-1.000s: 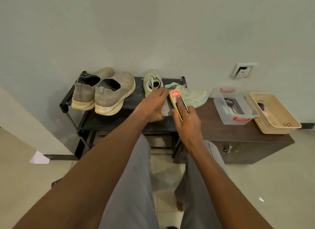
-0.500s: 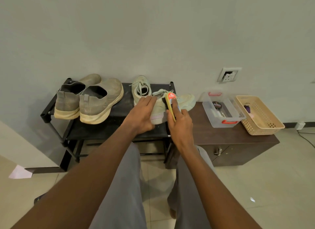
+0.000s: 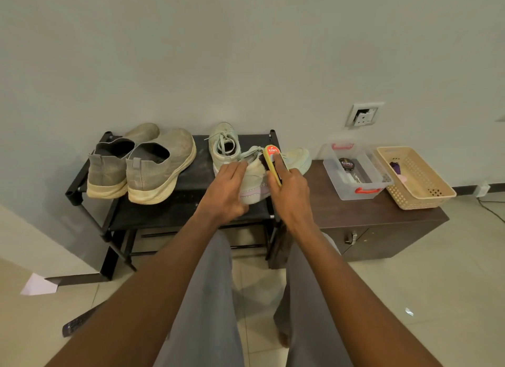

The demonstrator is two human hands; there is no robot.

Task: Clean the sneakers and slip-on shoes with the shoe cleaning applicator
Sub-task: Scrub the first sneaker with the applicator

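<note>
A pale green sneaker (image 3: 296, 158) lies across the right end of the black shoe rack (image 3: 191, 175), its toe over the brown cabinet. My left hand (image 3: 226, 191) presses on its heel side, fingers spread over the upper. My right hand (image 3: 289, 191) grips the yellow shoe cleaning applicator (image 3: 272, 158) with a red label, held against the sneaker's side, index finger along its top. The second green sneaker (image 3: 224, 145) stands behind, toe to the wall. Two grey slip-on shoes (image 3: 158, 167) with cream soles sit on the rack's left half.
A low brown cabinet (image 3: 363, 216) stands right of the rack. On it are a clear plastic box (image 3: 355, 172) with red latches holding a polish tin, and a beige basket (image 3: 415, 178). A wall socket (image 3: 363, 115) is above. A paper scrap (image 3: 38, 286) lies on the tiled floor.
The view has shifted a little. My right hand has slid the applicator along the sneaker's side while my left hand stays on the shoe.
</note>
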